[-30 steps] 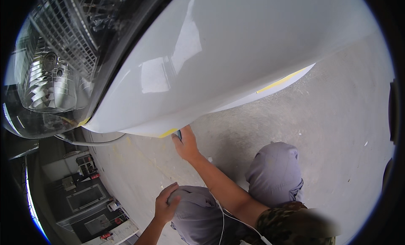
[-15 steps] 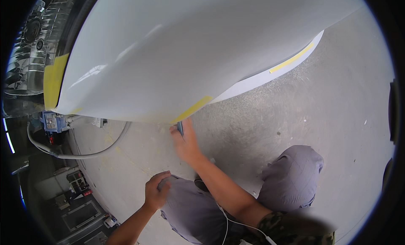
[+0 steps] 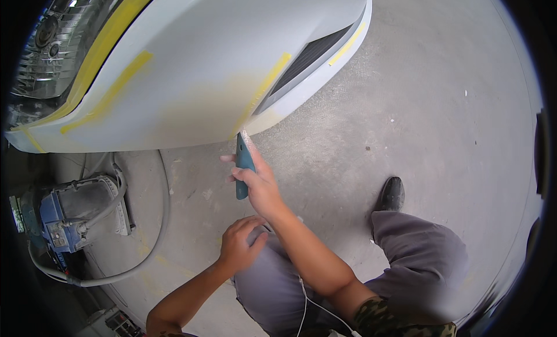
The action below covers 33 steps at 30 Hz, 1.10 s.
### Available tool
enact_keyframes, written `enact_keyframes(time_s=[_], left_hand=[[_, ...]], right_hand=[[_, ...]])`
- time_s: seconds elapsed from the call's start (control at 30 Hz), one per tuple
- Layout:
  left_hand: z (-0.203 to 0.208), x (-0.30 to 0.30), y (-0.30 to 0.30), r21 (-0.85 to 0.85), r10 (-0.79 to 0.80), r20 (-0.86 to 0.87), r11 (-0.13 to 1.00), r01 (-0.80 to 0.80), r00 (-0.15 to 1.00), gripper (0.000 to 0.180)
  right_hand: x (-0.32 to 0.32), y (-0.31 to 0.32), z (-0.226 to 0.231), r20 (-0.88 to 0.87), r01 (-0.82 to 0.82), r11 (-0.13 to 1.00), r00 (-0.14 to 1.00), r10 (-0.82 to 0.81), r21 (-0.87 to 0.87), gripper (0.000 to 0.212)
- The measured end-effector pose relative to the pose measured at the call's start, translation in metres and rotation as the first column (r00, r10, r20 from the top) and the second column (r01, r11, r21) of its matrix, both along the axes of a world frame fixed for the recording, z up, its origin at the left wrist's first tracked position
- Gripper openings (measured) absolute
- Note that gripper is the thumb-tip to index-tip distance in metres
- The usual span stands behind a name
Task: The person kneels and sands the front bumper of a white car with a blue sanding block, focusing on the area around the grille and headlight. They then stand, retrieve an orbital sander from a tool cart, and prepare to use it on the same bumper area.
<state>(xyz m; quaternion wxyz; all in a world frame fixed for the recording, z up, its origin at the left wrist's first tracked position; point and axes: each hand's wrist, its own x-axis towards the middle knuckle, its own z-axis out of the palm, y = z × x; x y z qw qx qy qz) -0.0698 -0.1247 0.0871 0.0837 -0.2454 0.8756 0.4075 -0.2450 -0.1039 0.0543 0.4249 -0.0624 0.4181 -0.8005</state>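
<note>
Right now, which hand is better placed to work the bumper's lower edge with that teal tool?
Right, most likely: the right hand has the teal tool in its grip, close to the white bumper. The left hand rests on the left knee, farther off.

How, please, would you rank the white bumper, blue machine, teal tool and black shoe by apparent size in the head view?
1. White bumper
2. Blue machine
Teal tool and black shoe: too alike to rank

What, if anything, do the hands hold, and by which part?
Right hand: a flat teal tool, held around its middle. Left hand: on the knee, seemingly empty.
</note>
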Motion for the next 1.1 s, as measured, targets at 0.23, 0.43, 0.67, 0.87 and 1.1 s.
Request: enact_keyframes(time_s=[0.23, 0.43, 0.67, 0.87, 1.1], left_hand=[[-0.006, 0.018, -0.006, 0.079, -0.001, -0.015, 0.997, 0.002, 1.000, 0.027], [-0.005, 0.041, -0.023, 0.109, 0.064, 0.010, 0.992, -0.065, 0.998, 0.028], [-0.011, 0.036, -0.026, 0.105, 0.045, -0.009, 0.994, -0.044, 0.999, 0.027], [-0.010, 0.035, -0.025, 0.118, 0.062, 0.033, 0.991, -0.066, 0.998, 0.029], [-0.010, 0.034, -0.026, 0.099, 0.056, 0.018, 0.993, -0.057, 0.998, 0.029]], right_hand=[[-0.004, 0.001, -0.004, 0.135, -0.062, 0.995, 0.988, 0.073, -0.083, 0.083], [-0.008, 0.001, -0.014, 0.088, -0.075, 0.991, 0.992, 0.085, -0.109, 0.086], [-0.003, -0.002, -0.014, 0.058, -0.128, 0.991, 0.990, 0.131, -0.050, 0.084], [0.000, -0.004, -0.010, -0.227, 0.008, 1.000, 0.974, -0.009, -0.007, 0.087], [0.014, -0.012, -0.010, -0.192, 0.058, 0.997, 0.979, -0.067, -0.052, 0.082]])
